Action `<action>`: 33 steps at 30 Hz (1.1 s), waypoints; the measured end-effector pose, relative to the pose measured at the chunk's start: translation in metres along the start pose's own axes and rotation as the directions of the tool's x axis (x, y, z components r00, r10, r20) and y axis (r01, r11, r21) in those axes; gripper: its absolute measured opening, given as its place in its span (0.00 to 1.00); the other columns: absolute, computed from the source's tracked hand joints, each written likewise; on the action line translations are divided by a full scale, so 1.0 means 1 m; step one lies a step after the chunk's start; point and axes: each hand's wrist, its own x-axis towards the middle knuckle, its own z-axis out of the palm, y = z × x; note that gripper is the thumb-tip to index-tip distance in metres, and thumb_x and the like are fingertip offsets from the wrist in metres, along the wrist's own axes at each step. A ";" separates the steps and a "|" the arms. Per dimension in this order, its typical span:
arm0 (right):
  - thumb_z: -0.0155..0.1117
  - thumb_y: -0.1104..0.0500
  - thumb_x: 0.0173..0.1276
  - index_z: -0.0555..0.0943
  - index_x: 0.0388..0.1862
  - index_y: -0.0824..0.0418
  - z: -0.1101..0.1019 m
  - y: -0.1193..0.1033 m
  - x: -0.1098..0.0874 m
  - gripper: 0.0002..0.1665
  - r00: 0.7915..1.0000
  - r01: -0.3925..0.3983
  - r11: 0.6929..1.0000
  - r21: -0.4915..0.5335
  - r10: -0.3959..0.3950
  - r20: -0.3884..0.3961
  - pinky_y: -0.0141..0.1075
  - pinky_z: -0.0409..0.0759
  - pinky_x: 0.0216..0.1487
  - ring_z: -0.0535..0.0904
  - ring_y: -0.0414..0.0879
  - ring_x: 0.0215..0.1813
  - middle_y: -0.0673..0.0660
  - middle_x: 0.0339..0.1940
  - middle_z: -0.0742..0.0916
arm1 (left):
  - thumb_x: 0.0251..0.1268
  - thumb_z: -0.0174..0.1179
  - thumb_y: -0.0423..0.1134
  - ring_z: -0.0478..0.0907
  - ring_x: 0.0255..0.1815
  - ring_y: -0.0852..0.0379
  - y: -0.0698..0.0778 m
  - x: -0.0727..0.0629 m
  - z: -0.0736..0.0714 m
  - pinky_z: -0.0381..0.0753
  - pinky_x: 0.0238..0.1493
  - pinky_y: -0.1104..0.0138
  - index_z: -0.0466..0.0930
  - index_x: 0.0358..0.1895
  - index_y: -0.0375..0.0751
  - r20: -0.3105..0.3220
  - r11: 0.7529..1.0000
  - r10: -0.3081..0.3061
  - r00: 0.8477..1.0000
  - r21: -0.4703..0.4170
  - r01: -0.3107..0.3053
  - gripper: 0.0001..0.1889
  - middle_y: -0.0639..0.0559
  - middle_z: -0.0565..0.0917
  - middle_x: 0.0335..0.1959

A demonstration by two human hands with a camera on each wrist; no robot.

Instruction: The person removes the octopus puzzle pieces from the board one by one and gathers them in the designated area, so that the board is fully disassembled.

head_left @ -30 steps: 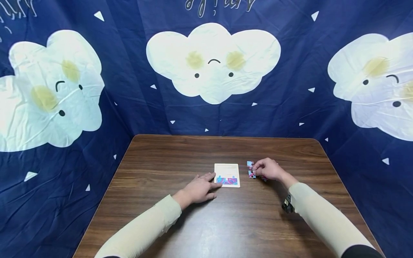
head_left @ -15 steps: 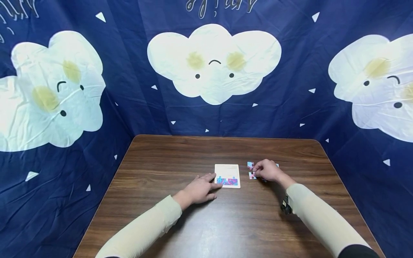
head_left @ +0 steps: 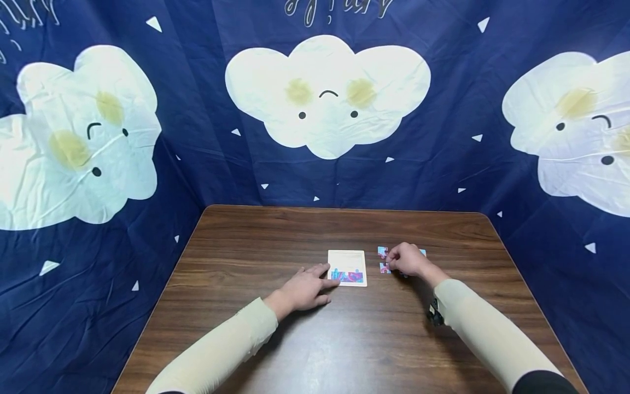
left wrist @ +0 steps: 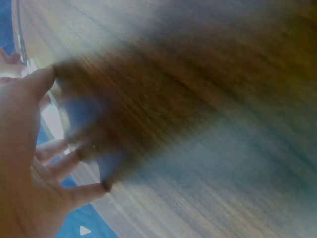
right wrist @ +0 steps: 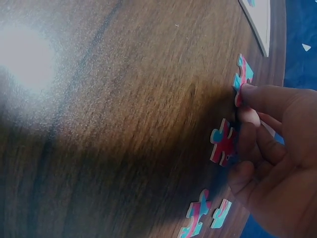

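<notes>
A small square puzzle tray with a pale rim lies mid-table, its near part filled by joined blue, pink and purple pieces. My left hand lies palm down with fingers spread, index and middle fingertips at the tray's left edge. To the right of the tray, my right hand has its thumb and forefinger pinched at the edge of a pink and light-blue jigsaw piece. That piece is flat at the tabletop, and the other fingers curl under the palm.
Another jigsaw piece lies just beyond the pinched one. Below the right hand are a red and blue piece and two more, one pink and blue, one mostly light blue. Dark blue cloth hangs behind the wooden table.
The piece at my right fingertips has turned a little, and the right hand has shifted slightly, uncovering a light-blue piece behind it. My left hand stays in place.
</notes>
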 end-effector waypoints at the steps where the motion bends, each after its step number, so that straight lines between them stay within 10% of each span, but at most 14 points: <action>1: 0.69 0.66 0.59 0.88 0.28 0.57 0.000 0.000 0.000 0.05 1.000 0.004 1.000 -0.007 -0.004 -0.004 0.33 0.77 0.24 0.76 0.38 0.20 0.45 0.21 0.84 | 0.74 0.58 0.59 0.61 0.80 0.43 0.000 0.000 0.000 0.67 0.71 0.36 0.70 0.75 0.68 -0.001 1.000 0.000 1.000 0.005 0.000 0.28 0.40 0.61 0.81; 33: 0.75 0.60 0.63 0.88 0.41 0.60 0.013 -0.046 0.011 0.08 0.972 0.211 0.977 0.023 -0.213 0.103 0.31 0.76 0.34 0.78 0.35 0.25 0.47 0.24 0.86 | 0.68 0.60 0.49 0.67 0.75 0.47 0.012 0.011 -0.001 0.64 0.76 0.43 0.74 0.73 0.56 -0.052 0.985 0.116 0.992 0.133 -0.108 0.29 0.51 0.71 0.75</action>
